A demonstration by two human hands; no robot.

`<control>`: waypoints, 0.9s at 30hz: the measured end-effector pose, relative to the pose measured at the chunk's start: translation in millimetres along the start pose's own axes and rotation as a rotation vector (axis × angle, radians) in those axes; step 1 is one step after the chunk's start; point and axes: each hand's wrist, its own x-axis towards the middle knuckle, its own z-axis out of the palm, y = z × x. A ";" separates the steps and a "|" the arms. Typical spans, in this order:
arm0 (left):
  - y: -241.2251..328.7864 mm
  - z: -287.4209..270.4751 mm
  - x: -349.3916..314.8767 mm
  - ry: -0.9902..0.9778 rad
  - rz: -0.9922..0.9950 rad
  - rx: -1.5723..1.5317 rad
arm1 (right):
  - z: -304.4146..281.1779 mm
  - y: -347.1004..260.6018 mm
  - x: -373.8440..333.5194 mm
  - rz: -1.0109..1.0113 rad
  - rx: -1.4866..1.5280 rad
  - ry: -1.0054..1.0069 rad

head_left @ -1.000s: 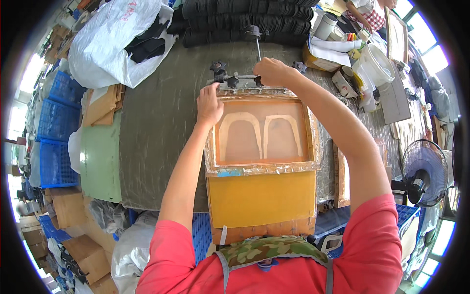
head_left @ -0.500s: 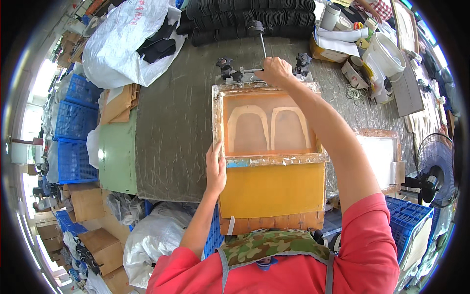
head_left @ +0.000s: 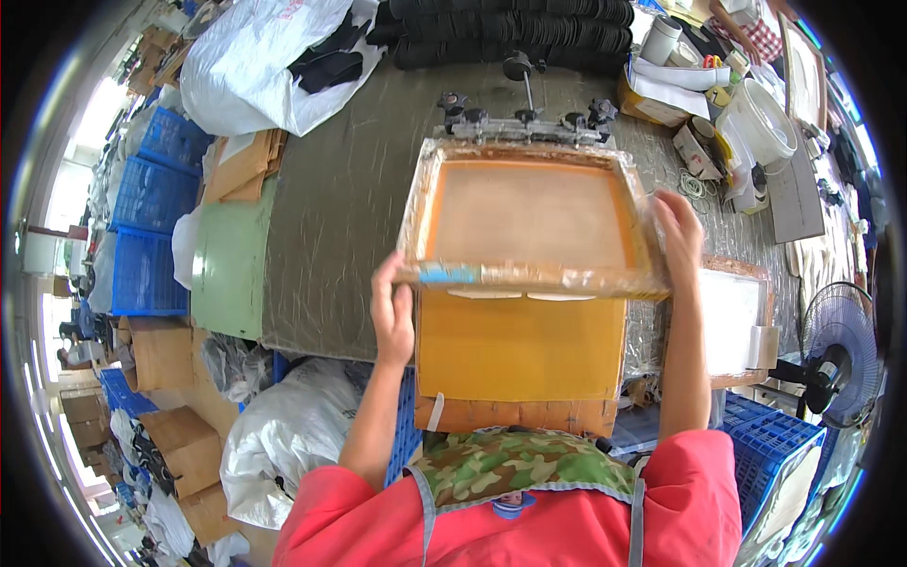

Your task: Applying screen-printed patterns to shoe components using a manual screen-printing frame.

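Across the middle of the workroom runs a broad bench (head_left: 326,236), its dark grey top scuffed with pale scratches. At its far left slumps a crinkled white woven sack (head_left: 241,80) with black pieces in its mouth; beside it, thin black pieces stand packed in ribbed rows (head_left: 510,38). A smooth yellow board (head_left: 520,354) with a worn brown near edge lies before the person. Over its far part is the rectangular framed screen (head_left: 534,217), fine orange-edged mesh in a rough, tape-patched border, its near edge raised. Behind it sits a metal clamp bar (head_left: 534,130) with black star-shaped knobs. The left hand (head_left: 391,312) has its grip closed round the near left corner; the right hand (head_left: 680,231), blurred, is at the right side, how firm its grip I cannot tell. Half a second ago the right hand was at the clamp, the screen lay lower, and two pale arches showed through its mesh.
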 end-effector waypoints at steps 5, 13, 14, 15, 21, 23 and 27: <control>43.8 -5.0 74.1 -0.007 0.068 0.007 | -33.4 56.3 -102.7 0.140 0.076 0.141; -3.1 17.2 29.3 0.053 0.005 -0.076 | 64.6 41.9 -160.5 -0.244 -0.614 -0.158; -14.0 22.0 13.5 -0.037 -0.036 0.045 | 73.4 50.4 -159.3 -0.250 -0.741 -0.086; -23.8 25.2 -1.4 -0.152 0.086 0.245 | 80.9 53.9 -156.8 -0.251 -0.774 -0.075; -34.4 58.5 -58.6 -0.428 0.199 0.758 | 84.3 69.9 -145.5 -0.235 -0.756 -0.035; -34.5 61.4 -59.1 -0.426 0.204 0.796 | 82.9 71.8 -146.8 -0.240 -0.766 -0.029; -35.4 58.8 -53.0 -0.405 0.215 0.794 | 84.1 64.5 -147.9 -0.262 -0.760 -0.020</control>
